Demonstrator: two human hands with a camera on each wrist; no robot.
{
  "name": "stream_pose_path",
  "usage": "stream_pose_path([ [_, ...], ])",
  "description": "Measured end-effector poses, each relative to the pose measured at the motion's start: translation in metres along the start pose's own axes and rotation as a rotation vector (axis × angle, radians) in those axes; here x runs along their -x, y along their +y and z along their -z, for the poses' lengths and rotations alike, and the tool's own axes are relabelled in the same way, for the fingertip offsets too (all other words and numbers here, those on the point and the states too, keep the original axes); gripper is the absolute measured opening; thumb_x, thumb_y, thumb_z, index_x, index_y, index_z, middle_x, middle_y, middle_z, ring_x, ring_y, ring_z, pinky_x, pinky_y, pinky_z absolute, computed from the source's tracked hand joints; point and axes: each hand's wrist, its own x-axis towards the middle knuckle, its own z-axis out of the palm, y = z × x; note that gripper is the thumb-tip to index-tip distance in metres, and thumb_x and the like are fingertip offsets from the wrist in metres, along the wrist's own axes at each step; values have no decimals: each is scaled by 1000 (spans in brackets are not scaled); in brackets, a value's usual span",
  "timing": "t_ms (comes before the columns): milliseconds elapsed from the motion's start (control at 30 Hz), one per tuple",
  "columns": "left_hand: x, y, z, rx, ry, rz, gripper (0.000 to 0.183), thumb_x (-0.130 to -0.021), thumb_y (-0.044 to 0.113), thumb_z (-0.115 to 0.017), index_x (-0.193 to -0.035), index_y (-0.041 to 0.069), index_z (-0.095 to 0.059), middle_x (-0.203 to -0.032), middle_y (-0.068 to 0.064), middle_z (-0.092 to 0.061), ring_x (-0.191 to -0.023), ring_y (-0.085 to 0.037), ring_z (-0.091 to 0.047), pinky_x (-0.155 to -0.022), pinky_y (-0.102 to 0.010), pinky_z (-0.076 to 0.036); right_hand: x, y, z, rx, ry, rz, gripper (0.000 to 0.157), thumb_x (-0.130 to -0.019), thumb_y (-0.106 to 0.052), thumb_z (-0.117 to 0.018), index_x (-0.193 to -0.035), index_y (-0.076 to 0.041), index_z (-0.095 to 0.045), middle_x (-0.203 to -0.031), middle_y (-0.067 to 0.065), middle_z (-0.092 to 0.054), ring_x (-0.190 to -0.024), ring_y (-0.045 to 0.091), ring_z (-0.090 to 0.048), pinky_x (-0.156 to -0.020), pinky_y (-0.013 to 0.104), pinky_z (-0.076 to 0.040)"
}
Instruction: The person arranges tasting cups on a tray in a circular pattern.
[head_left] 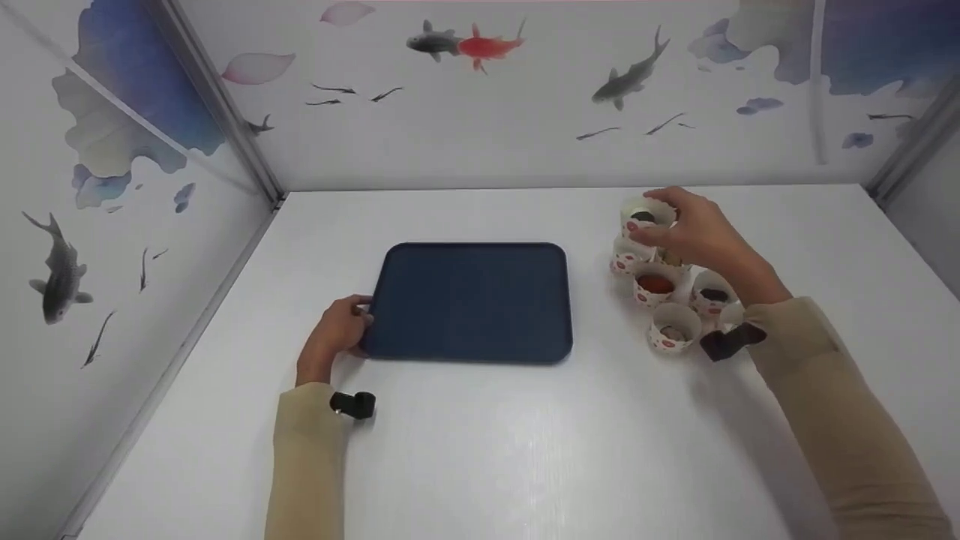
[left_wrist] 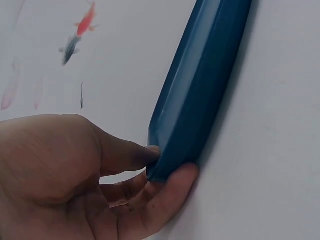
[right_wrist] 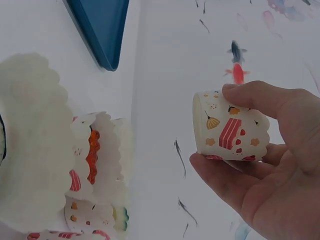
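Note:
At the left side of a dark blue tray [head_left: 469, 304], my left hand [head_left: 337, 330] pinches the rim. In the left wrist view the thumb lies over the tray's rim and fingers curl below its corner. My right hand [head_left: 701, 229] holds a printed paper cup [right_wrist: 232, 127] between thumb and fingers, above the far end of a cluster of similar cups. Something dark shows inside the held cup. Below it stand a cup with orange-red contents [head_left: 655, 285], a cup with dark contents [head_left: 712, 295] and a cup with greyish contents [head_left: 673, 331].
Another white cup [head_left: 628, 259] stands at the cluster's far left, and one behind is partly hidden by the right hand. The white table [head_left: 465, 450] meets a back wall [head_left: 525, 150] painted with fish and a left side wall [head_left: 112, 262].

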Motion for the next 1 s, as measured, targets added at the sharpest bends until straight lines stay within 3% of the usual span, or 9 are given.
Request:
stream_pose_path([
  [167,1,-2,2,11,-18,12,47,-106,9,-38,-152,1,-38,-137,-27,-55,-120,-37,-60,-105,-48,-51,-10,-16,-11,-30,22,15,79,-92,-44,-71,-155,-12,-35,-157,20,-39,-138,42,-41,-113,62,-40],
  [400,0,-2,2,0,-22,-12,47,-106,8,-39,-152,0,-38,-140,-29,-54,-125,-40,-58,-108,-50,-49,-24,-29,-24,-167,37,1,74,-93,-35,-72,-154,-12,-37,-147,17,-48,-123,35,-49,-111,55,-46],
  [600,0,0,2,-10,-12,-18,47,-106,9,-39,-152,1,-39,-140,-29,-54,-123,-38,-59,-106,-49,-51,-31,-45,-37,-166,30,18,70,-93,-29,-72,-151,-9,-40,-146,18,-49,-123,35,-50,-111,54,-45],
  [867,0,1,1,26,-35,3,47,-106,9,-37,-153,2,-36,-142,-30,-52,-121,-41,-61,-81,-37,-63,-38,-67,-62,-199,10,65,69,-93,-26,-71,-152,-9,-39,-145,19,-49,-121,31,-50,-103,47,-47],
  [1000,1,3,1,9,-39,16,47,-106,9,-37,-152,1,-37,-143,-30,-51,-125,-41,-59,-92,-41,-60,-43,-78,-75,-225,8,86,68,-93,-24,-72,-150,-7,-41,-142,19,-50,-118,30,-50,-102,46,-48],
])
